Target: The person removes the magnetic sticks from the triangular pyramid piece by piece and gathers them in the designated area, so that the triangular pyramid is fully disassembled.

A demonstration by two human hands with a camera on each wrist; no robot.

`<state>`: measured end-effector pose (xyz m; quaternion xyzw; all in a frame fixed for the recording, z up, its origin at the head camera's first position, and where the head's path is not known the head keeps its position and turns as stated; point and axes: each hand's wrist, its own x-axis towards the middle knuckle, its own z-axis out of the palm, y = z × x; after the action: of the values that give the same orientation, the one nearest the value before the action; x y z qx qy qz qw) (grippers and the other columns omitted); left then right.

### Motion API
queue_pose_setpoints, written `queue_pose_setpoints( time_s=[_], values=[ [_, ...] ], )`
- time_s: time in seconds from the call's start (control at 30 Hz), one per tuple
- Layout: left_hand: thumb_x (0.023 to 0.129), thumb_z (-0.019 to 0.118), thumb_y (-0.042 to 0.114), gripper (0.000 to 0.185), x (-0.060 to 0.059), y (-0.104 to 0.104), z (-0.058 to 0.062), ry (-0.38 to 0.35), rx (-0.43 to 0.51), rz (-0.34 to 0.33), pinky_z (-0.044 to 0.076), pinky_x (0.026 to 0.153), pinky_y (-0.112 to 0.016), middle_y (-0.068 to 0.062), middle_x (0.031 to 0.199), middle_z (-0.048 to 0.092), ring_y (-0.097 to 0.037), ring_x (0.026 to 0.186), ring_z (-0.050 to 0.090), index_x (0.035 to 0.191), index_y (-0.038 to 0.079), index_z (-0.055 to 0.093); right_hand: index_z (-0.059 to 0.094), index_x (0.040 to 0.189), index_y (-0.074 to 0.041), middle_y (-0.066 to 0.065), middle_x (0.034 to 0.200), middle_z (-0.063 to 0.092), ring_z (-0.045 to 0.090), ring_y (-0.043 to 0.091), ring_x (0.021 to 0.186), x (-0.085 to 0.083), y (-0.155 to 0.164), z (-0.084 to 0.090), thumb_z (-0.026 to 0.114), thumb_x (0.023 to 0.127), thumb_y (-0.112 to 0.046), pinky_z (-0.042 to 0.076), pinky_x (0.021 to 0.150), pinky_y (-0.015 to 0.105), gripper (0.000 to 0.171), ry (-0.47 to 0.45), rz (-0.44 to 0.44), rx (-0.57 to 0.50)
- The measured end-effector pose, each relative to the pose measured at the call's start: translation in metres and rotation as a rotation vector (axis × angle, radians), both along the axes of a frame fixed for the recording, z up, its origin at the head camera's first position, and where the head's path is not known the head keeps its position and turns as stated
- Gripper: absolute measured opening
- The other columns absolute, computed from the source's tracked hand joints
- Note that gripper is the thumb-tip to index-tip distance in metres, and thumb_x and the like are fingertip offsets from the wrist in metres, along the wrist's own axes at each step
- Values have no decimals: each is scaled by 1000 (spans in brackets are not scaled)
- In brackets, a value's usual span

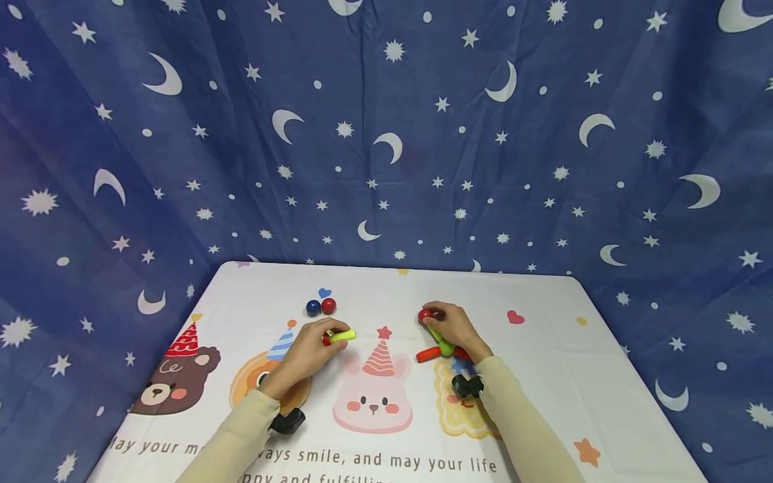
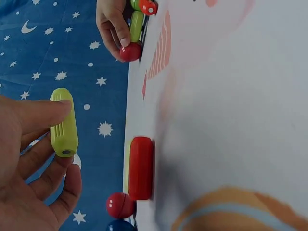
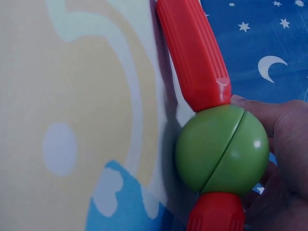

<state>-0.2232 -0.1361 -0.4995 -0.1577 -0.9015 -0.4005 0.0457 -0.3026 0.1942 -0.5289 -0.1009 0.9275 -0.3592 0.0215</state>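
Note:
My left hand (image 1: 313,347) pinches a yellow-green rod (image 2: 64,122) between thumb and fingers, raised off the table. Below it a red rod (image 2: 141,168) lies on the tabletop. With its fingers on a red ball (image 1: 425,316), my right hand (image 1: 451,327) grips the end of a joined piece. From that ball a green rod (image 2: 136,26) runs to a green ball (image 3: 222,149). Red rods (image 3: 195,53) stick out of the green ball on two sides. In the right wrist view the hand lies partly hidden behind the green ball.
A loose blue ball (image 1: 313,308) and a red ball (image 1: 329,306) sit side by side beyond my left hand. The white table cover (image 1: 543,376) has printed cartoon animals and lettering. A blue curtain (image 1: 386,134) with moons and stars hangs behind the table's far edge.

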Motion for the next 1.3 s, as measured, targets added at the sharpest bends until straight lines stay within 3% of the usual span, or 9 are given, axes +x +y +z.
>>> queue_pose_setpoints(
  time_s=[0.23, 0.47, 0.87, 1.1, 1.3],
  values=[
    [83, 78, 12, 24, 2, -13, -3, 23, -9, 8, 53, 84, -43, 3, 105, 72, -14, 91, 60, 104, 19, 72, 67, 125, -15, 8, 114, 70, 63, 24, 102, -4, -1, 1, 70, 91, -21, 50, 96, 44, 34, -19, -4, 2],
    [80, 80, 10, 24, 1, -22, -5, 72, -42, -16, 54, 81, -39, 4, 99, 72, -14, 89, 63, 102, 18, 73, 66, 125, -15, 8, 112, 70, 62, 23, 99, -6, 0, 2, 70, 92, -20, 50, 94, 43, 34, -4, 1, 10],
    [81, 80, 14, 22, -2, -30, -12, 13, -145, -38, 50, 82, -34, 8, 99, 71, -13, 94, 61, 101, 18, 73, 68, 124, -15, 9, 111, 71, 64, 23, 98, -5, 3, 3, 71, 91, -19, 50, 93, 45, 33, 10, 0, -3],
    [80, 81, 13, 24, -2, -31, -19, -42, -155, -53, 50, 85, -34, 8, 100, 70, -14, 92, 58, 101, 20, 74, 68, 123, -16, 8, 109, 72, 65, 23, 98, -4, 3, 0, 71, 90, -19, 50, 92, 44, 33, 15, 0, 0],
    [79, 81, 8, 21, -4, -31, -25, -23, -179, -88, 50, 91, -40, 7, 99, 67, -14, 96, 59, 94, 20, 72, 68, 123, -16, 8, 109, 72, 64, 23, 97, -3, 2, -1, 71, 90, -20, 50, 90, 42, 33, -3, -1, -10]
  ],
)
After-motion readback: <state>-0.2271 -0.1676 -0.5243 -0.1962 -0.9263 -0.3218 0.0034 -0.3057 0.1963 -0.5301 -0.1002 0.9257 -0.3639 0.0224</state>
